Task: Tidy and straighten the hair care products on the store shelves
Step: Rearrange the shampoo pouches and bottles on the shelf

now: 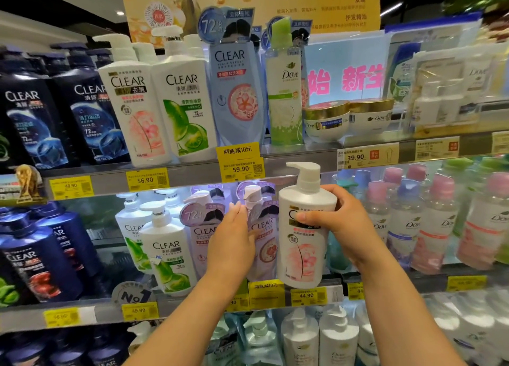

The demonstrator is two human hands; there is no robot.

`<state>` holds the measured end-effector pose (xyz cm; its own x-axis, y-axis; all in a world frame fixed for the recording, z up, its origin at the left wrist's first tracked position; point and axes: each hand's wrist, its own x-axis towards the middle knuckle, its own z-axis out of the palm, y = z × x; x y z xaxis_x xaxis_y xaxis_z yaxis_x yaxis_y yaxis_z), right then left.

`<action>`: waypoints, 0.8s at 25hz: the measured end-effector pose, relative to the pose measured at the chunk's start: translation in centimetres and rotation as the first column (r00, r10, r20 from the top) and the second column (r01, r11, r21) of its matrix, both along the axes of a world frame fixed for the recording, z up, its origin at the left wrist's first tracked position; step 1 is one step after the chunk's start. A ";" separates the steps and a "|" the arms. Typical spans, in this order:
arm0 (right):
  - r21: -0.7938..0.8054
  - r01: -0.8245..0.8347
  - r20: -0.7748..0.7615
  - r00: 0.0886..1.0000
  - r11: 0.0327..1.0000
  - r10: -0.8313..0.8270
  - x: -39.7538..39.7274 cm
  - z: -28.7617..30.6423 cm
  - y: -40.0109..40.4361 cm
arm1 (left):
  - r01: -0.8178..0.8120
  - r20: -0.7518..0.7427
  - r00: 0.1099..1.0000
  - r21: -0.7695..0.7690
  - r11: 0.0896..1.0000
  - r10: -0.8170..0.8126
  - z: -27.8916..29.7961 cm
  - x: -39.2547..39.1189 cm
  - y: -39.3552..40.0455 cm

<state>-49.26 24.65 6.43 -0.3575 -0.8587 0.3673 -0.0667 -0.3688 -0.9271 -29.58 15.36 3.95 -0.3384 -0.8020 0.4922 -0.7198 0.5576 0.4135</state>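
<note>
My right hand [334,219] grips a white Clear pump bottle with a pink flower label [304,239], held upright in front of the middle shelf, its base near the shelf's front rail [275,294]. My left hand [234,239] has straight fingers and reaches between the pale lilac Clear bottles [263,228], touching one near its pump. A white Clear bottle with a green label [168,252] stands to the left on the same shelf.
The top shelf holds dark blue Clear bottles [91,117], white Clear pump bottles [137,109], a blue Clear pouch [237,90], a green Dove bottle [285,90] and Dove jars [327,120]. Clear Dove bottles with pink caps [438,222] fill the middle shelf's right. Yellow price tags line the rails.
</note>
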 end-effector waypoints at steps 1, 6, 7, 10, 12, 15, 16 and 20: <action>0.000 0.000 -0.002 1.000 1.000 0.000 0.2 0.2 -0.2 | -0.002 0.007 1.000 0.005 1.000 0.002 0.2 0.1 -0.1; 0.010 0.012 0.003 1.000 1.000 -0.012 1.1 1.1 -0.9 | 0.040 0.003 0.999 0.006 0.999 -0.040 1.3 0.7 -0.2; 0.016 0.016 -0.007 1.000 1.000 -0.016 1.3 1.2 -0.9 | 0.051 0.006 0.999 0.017 0.999 -0.051 1.5 0.8 0.0; 0.020 0.018 -0.033 0.999 1.000 -0.017 1.9 1.9 -0.8 | 0.076 -0.009 0.997 0.024 0.997 -0.076 2.0 1.7 0.6; 0.006 0.002 -0.038 0.999 1.000 -0.001 2.4 2.8 -0.8 | 0.083 -0.041 0.996 -0.006 0.997 -0.083 2.9 2.9 0.8; -0.020 -0.028 -0.053 0.998 0.999 0.026 3.7 4.7 -0.9 | 0.079 -0.117 0.990 -0.053 0.996 -0.084 5.3 5.4 1.4; -0.028 -0.040 -0.057 0.998 0.999 0.038 4.2 5.5 -0.9 | 0.077 -0.162 0.983 -0.063 0.995 -0.086 6.4 6.2 1.6; -0.058 -0.101 -0.104 0.990 0.993 0.095 6.9 9.1 -1.8 | 0.081 -0.395 0.912 -0.090 0.993 -0.110 11.1 10.1 0.2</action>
